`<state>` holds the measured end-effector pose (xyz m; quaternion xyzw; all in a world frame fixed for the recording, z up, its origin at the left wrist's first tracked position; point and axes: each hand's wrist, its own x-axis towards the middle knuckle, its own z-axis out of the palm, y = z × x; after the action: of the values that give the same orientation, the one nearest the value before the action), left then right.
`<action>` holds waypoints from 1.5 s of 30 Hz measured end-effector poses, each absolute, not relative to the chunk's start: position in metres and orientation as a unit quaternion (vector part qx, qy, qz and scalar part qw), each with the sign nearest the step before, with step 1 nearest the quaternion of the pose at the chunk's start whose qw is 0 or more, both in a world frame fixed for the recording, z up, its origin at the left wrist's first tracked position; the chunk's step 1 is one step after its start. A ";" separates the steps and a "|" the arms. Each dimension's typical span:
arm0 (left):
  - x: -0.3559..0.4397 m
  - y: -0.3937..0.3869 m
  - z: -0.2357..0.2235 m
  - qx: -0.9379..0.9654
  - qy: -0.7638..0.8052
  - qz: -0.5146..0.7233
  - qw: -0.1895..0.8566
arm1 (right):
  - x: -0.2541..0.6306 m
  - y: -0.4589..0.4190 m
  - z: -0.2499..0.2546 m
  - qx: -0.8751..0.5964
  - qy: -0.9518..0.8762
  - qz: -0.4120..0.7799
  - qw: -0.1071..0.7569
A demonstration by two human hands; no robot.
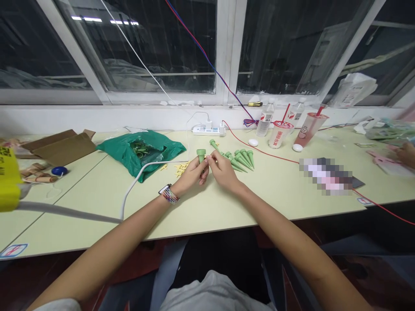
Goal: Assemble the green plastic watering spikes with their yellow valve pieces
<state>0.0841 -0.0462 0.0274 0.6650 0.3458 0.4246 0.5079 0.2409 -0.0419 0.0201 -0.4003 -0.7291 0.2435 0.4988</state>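
Note:
My left hand (192, 175) is closed round a green plastic spike (201, 154), whose round head sticks up above the fingers. My right hand (222, 170) is pinched against the same spike from the right side. Both hands rest on the pale green table (201, 207). Just behind them lies a row of several more green spikes (240, 160), tips pointing toward me. Small yellow plastic pieces (180, 168) are scattered to the left of my hands. A beaded bracelet and a watch sit on my left wrist.
A green plastic bag (142, 149) with green parts lies at the left. A cardboard box (61, 144), a white power strip (207, 129), a white cable (129, 190), a red wire (382, 207), bottles and two drink cups (280, 134) stand behind. Another person's hand (407, 154) shows at the far right.

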 end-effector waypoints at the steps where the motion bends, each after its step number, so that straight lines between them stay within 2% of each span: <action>1: 0.084 -0.046 0.027 0.665 0.346 0.426 0.507 | 0.241 -0.042 0.020 -0.394 -0.723 0.262 0.504; 6: 0.083 -0.046 0.029 0.657 0.344 0.430 0.515 | 0.242 -0.024 0.024 -0.347 -0.675 0.371 0.536; 9: 0.082 -0.048 0.029 0.645 0.350 0.424 0.531 | 0.253 0.015 0.034 -0.436 -0.606 0.392 0.538; 11: 0.082 -0.050 0.027 0.654 0.356 0.418 0.520 | 0.267 0.049 0.041 -0.525 -0.562 0.380 0.513; 16: 0.084 -0.057 0.022 0.690 0.356 0.384 0.500 | 0.298 0.120 0.042 -0.623 -0.549 0.319 0.456; 24: 0.086 -0.062 0.024 0.694 0.358 0.374 0.500 | 0.300 0.161 0.016 -0.683 -0.623 0.228 0.308; 29: 0.086 -0.063 0.023 0.700 0.351 0.369 0.500 | 0.293 0.161 0.014 -0.688 -0.660 0.177 0.243; 37: 0.089 -0.064 0.024 0.701 0.335 0.376 0.504 | 0.267 0.129 0.020 -0.676 -0.707 0.085 0.188; 45: 0.088 -0.066 0.025 0.705 0.345 0.370 0.497 | 0.241 0.136 0.023 -0.665 -0.717 0.096 0.188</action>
<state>0.0883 -0.0660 0.0251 0.7047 0.3450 0.3703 0.4972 0.2414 0.1363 0.0233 -0.6647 -0.7166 0.0962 0.1881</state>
